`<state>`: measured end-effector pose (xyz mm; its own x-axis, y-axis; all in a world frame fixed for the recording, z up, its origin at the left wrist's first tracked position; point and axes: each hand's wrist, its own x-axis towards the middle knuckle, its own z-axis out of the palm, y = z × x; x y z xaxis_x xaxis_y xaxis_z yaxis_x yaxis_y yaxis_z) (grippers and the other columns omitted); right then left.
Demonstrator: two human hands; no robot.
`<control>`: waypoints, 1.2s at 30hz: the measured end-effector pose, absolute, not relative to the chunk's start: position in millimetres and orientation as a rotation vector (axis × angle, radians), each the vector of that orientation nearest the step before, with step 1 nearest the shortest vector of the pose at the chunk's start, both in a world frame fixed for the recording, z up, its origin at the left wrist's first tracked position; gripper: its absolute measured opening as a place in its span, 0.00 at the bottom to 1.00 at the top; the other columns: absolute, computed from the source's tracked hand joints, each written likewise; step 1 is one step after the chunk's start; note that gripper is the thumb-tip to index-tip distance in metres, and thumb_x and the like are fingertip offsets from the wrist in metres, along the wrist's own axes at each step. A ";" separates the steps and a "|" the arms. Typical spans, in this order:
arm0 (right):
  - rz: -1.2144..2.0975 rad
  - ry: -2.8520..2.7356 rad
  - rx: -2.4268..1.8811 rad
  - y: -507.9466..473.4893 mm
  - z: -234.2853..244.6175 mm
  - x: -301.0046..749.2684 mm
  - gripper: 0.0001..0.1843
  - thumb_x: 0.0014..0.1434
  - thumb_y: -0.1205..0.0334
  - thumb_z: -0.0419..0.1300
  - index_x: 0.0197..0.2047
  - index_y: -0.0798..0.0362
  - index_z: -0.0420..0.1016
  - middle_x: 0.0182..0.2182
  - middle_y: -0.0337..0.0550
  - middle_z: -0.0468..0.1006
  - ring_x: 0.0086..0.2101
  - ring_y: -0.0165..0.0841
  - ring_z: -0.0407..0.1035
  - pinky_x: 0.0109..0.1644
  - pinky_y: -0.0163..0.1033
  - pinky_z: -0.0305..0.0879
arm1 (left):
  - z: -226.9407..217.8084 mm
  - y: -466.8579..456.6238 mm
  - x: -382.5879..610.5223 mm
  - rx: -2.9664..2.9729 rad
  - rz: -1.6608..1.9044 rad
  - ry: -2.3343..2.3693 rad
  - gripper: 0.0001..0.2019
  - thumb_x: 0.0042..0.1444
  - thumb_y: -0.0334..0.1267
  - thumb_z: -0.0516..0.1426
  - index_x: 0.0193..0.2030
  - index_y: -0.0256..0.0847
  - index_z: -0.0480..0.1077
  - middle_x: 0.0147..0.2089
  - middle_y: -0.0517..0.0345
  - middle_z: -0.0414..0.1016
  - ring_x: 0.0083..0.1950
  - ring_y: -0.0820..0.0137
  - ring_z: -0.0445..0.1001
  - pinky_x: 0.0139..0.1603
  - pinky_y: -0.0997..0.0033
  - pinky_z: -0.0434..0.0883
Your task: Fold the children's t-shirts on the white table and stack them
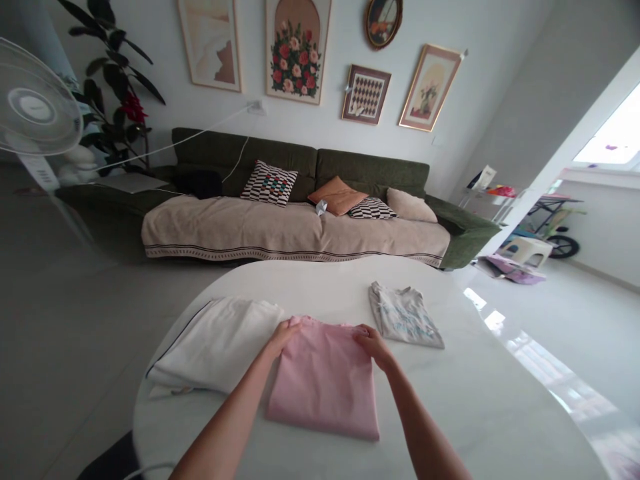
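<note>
A folded pink garment (325, 380) lies flat in a near-rectangle on the white table (480, 400), its far edge slightly ruffled. My left hand (285, 335) grips its far left corner, with the fingertips over the edge. At the far right corner my right hand (373, 343) holds the cloth, fingers bent over it. To the left, close beside my left forearm, is a larger white folded cloth (220, 343) with dark blue edging. A grey folded T-shirt (405, 317) with pale blue lettering rests beyond my right hand.
Behind the table stands a green sofa (370, 167) with a beige cover (250, 227) and several cushions. A white fan (37, 107) is at the far left. On the right floor are a white stool (525, 250) and a wheeled item (563, 247).
</note>
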<state>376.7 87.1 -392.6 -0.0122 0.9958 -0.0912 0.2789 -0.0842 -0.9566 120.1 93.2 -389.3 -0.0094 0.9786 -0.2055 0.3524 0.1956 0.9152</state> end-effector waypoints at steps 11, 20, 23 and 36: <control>0.694 -1.457 -1.778 105.9 -403.3 378.7 0.19 0.46 0.58 0.53 0.39 0.61 0.70 0.29 0.48 0.73 0.33 0.38 0.67 0.38 0.42 0.62 | -413.8 130.4 123.4 1.551 0.944 1.752 0.09 0.50 0.39 0.54 0.28 0.35 0.69 0.25 0.58 0.70 0.33 0.67 0.71 0.35 0.69 0.67; 0.052 -2.154 -1.798 70.9 -417.2 332.4 0.26 0.60 0.53 0.42 0.60 0.48 0.54 0.62 0.45 0.47 0.61 0.40 0.38 0.60 0.53 0.36 | -413.2 81.9 151.4 2.382 0.963 1.624 0.22 0.56 0.43 0.48 0.58 0.43 0.57 0.63 0.52 0.52 0.65 0.60 0.45 0.61 0.53 0.49; 0.024 -2.275 -1.926 62.8 -425.0 324.7 0.27 0.60 0.47 0.41 0.62 0.39 0.48 0.63 0.38 0.43 0.61 0.41 0.33 0.59 0.57 0.33 | -418.7 68.9 155.2 2.529 0.730 1.655 0.25 0.53 0.54 0.49 0.57 0.49 0.60 0.66 0.57 0.45 0.65 0.53 0.39 0.61 0.49 0.45; 0.049 -2.167 -2.195 50.8 -425.8 319.7 0.32 0.57 0.40 0.38 0.63 0.38 0.38 0.64 0.38 0.36 0.61 0.46 0.25 0.54 0.65 0.40 | -418.8 46.7 159.7 2.300 0.496 1.959 0.37 0.51 0.63 0.42 0.63 0.45 0.49 0.67 0.53 0.41 0.66 0.49 0.31 0.59 0.47 0.44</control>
